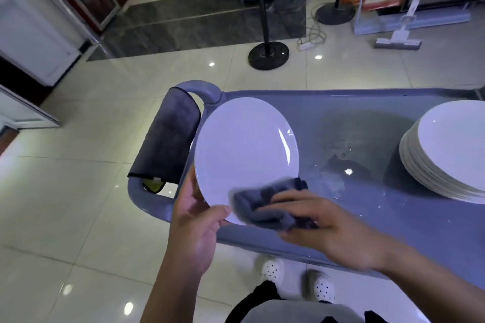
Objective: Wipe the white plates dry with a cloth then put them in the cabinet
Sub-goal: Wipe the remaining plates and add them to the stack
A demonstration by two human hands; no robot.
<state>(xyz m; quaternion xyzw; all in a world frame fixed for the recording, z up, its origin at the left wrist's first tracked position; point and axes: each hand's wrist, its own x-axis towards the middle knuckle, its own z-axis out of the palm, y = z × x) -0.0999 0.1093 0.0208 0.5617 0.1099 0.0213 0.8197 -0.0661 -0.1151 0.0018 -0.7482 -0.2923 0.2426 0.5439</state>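
While the white plate (pixel 246 149) is held tilted above the 9 o'clock end of the grey cart top (pixel 393 217), its face is turned up toward the camera and a bright streak of reflected light is seen near its 3 o'clock rim. Its surface is plain, glossy and round, with no pattern, and a bluish cast is thrown on it by the lighting. Its 7 o'clock edge is gripped by the left hand (pixel 195 223), the thumb being laid over the rim and the fingers hidden behind the plate. A crumpled grey cloth (pixel 270 207) is pressed against the plate's 5 o'clock rim by the right hand (pixel 328 228), whose fingers are curled over the cloth; the hand is blurred. A stack of white plates (pixel 446 152) is seen resting on the cart top at 3 o'clock, well apart from the held plate, its rims lined up in a neat pile. Wet patches and small droplets are seen on the cart top between the two. A second dark cloth (pixel 168 139) is draped over the cart handle (pixel 202 89) at 9 o'clock, just beside the held plate. White perforated shoes (pixel 273 269) are seen on the tiled floor (pixel 78 191) at 6 o'clock.
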